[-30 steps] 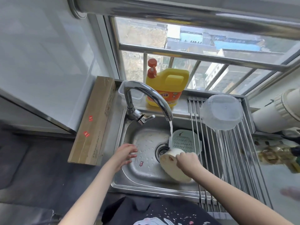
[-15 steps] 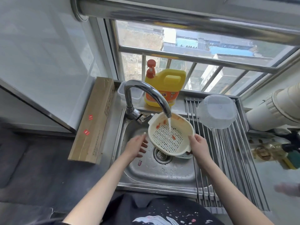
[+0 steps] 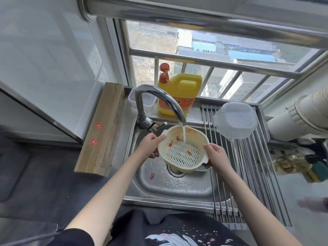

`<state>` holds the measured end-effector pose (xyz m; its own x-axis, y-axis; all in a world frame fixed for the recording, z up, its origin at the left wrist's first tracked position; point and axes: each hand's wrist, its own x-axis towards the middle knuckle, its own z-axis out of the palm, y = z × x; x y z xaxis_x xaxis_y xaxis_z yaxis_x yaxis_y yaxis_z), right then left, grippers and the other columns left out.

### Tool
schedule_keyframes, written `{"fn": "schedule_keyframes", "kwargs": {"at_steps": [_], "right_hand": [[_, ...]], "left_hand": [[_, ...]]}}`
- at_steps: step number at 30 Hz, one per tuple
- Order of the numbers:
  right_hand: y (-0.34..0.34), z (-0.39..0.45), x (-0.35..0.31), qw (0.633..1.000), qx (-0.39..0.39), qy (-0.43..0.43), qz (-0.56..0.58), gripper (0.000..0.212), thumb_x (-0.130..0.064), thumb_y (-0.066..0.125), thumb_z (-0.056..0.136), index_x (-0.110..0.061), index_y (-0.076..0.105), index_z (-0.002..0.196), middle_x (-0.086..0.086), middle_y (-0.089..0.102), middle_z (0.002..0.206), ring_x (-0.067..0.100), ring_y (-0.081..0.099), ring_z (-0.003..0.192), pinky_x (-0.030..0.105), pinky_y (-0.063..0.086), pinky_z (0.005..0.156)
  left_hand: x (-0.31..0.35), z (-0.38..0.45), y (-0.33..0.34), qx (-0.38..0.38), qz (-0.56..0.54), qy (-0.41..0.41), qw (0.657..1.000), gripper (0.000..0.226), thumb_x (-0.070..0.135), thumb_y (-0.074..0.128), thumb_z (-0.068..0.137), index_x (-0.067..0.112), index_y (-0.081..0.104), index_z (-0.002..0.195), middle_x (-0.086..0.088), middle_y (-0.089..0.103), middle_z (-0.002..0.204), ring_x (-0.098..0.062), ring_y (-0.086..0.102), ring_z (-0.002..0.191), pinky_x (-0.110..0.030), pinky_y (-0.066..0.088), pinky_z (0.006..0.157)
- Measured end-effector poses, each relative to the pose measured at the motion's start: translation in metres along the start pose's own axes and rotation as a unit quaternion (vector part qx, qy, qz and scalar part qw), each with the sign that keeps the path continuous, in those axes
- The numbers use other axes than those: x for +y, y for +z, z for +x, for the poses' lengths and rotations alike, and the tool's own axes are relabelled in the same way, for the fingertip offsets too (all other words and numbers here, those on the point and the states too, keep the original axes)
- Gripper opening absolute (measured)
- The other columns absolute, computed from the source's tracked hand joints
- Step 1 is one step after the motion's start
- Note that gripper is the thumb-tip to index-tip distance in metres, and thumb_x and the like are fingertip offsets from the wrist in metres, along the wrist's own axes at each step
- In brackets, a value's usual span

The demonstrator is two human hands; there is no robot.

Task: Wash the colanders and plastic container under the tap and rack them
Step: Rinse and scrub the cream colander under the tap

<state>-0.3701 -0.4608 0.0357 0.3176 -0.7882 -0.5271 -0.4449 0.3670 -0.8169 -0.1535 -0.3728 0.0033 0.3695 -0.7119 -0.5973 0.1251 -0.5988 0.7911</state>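
The cream colander (image 3: 183, 151) is gripped at opposite rims by left hand (image 3: 150, 146) and right hand (image 3: 215, 155), fingers curled around it. Rinsing is in hand; between the fingers, red residue remains, so tilting under the tap (image 3: 159, 102) is probably needed.

I hold the cream colander (image 3: 182, 150) under the tap (image 3: 159, 102) with my left hand (image 3: 150, 145) and right hand (image 3: 215, 154); water hits its stained inside; a clear container (image 3: 235, 119) sits inverted on the rack (image 3: 248, 166).

yellow detergent jug (image 3: 179, 94) on sill | cardboard box (image 3: 104, 126) left of sink | sponge (image 3: 317, 170) far right
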Motion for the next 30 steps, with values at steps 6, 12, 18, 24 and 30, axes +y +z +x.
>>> {"fn": "schedule_keyframes", "kwargs": {"at_steps": [6, 12, 18, 24, 30], "right_hand": [[-0.012, 0.002, -0.029, 0.997, -0.017, 0.013, -0.08, 0.027, -0.015, 0.045, 0.095, 0.003, 0.062, 0.088, 0.014, 0.06, 0.062, 0.016, 0.05, 0.038, 0.022, 0.037, 0.034], [-0.026, 0.007, -0.035, 0.999, 0.018, 0.02, -0.037, 0.024, -0.018, 0.05, 0.093, -0.003, 0.06, 0.078, 0.006, 0.05, 0.049, 0.014, 0.04, 0.031, 0.017, 0.029, 0.032], [-0.032, 0.009, -0.034, 1.0, 0.022, 0.016, -0.015, 0.024, -0.018, 0.051, 0.091, -0.007, 0.054, 0.07, 0.004, 0.044, 0.047, 0.013, 0.035, 0.031, 0.017, 0.023, 0.033], [-0.032, 0.015, -0.037, 0.997, 0.064, 0.047, 0.022, 0.024, -0.018, 0.052, 0.088, -0.011, 0.047, 0.065, 0.001, 0.036, 0.044, 0.012, 0.03, 0.03, 0.015, 0.018, 0.035], [-0.036, 0.02, -0.044, 0.995, 0.043, 0.087, 0.027, 0.028, -0.018, 0.051, 0.091, -0.014, 0.042, 0.065, 0.002, 0.032, 0.049, 0.008, 0.026, 0.028, 0.012, 0.015, 0.034]], "left_hand": [[0.002, 0.014, 0.014, -0.003, 0.154, 0.008, 0.988, 0.027, 0.029, 0.063, 0.083, 0.017, 0.039, 0.078, -0.002, 0.052, 0.073, -0.016, 0.048, 0.056, -0.022, 0.036, 0.04], [0.012, 0.014, 0.035, -0.102, 0.078, -0.07, 0.989, 0.007, 0.012, 0.043, 0.085, 0.01, 0.048, 0.09, -0.007, 0.048, 0.07, -0.019, 0.045, 0.054, -0.022, 0.034, 0.045], [0.009, 0.009, 0.04, -0.149, -0.016, -0.125, 0.981, 0.012, 0.008, 0.038, 0.082, 0.009, 0.05, 0.086, 0.0, 0.043, 0.051, -0.013, 0.033, 0.042, -0.019, 0.024, 0.039], [0.008, 0.006, 0.042, -0.18, -0.083, -0.179, 0.964, 0.013, 0.008, 0.036, 0.085, 0.008, 0.046, 0.077, 0.004, 0.044, 0.041, -0.006, 0.029, 0.029, -0.012, 0.024, 0.034], [0.007, 0.002, 0.041, -0.232, -0.103, -0.182, 0.95, 0.018, 0.007, 0.03, 0.085, 0.01, 0.04, 0.07, 0.006, 0.035, 0.036, -0.003, 0.024, 0.026, -0.012, 0.016, 0.037]]}}
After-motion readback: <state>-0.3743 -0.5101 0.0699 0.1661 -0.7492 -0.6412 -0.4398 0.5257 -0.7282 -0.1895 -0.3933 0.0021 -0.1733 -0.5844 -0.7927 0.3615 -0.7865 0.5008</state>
